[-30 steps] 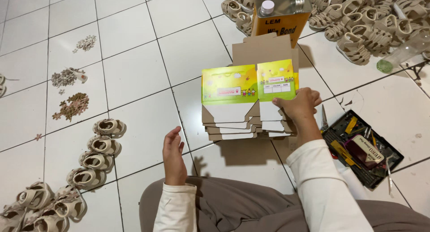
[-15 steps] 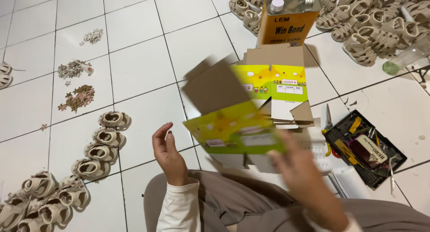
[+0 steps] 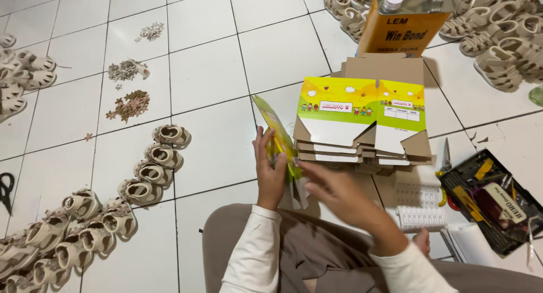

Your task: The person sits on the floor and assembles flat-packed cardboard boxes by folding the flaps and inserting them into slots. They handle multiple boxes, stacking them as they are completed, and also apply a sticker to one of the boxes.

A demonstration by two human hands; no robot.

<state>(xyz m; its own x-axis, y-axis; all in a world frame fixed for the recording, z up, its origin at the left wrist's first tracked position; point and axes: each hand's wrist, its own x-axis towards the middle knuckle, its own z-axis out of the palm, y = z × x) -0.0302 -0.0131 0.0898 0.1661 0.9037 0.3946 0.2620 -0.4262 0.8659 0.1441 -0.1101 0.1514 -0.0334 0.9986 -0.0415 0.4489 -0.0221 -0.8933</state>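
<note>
- Left hand (image 3: 270,174) grips flat carton blank (image 3: 278,141) edge-on above the lap, fingers closed on it.
- Right hand (image 3: 339,195) blurred, open beside its lower edge.
- Blank looks light, thin, bendy, likely creases; best held along the folds.
- Stack of blanks (image 3: 362,120) lies just beyond on the floor (image 3: 209,83).

- A row of small beige sandals (image 3: 153,171) curves over the white tiled floor (image 3: 203,72) at the left.
- Three little heaps of shoe ornaments (image 3: 131,103) lie above that row.
- A yellow metal can (image 3: 404,21) with a white cap stands at the top.
- More beige sandals (image 3: 503,38) are heaped beside the can.
- A black tool tray (image 3: 492,199) sits at the right, scissors (image 3: 445,157) just beside it.
</note>
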